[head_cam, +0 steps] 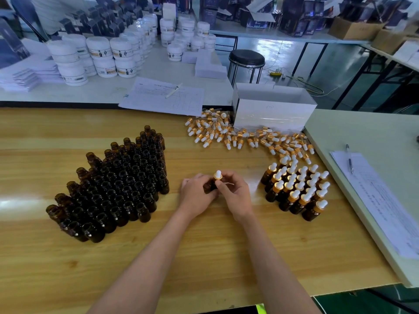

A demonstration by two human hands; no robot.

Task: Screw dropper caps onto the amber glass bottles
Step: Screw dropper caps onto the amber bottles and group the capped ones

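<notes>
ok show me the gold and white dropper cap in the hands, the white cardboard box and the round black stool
gold and white dropper cap (218, 174): head view, white rubber bulb
white cardboard box (272, 115): head view, front wall
round black stool (246, 57): head view, seat top

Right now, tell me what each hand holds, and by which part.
Left hand grips an amber bottle by its body; right hand pinches its dropper cap at the gold collar.
</notes>
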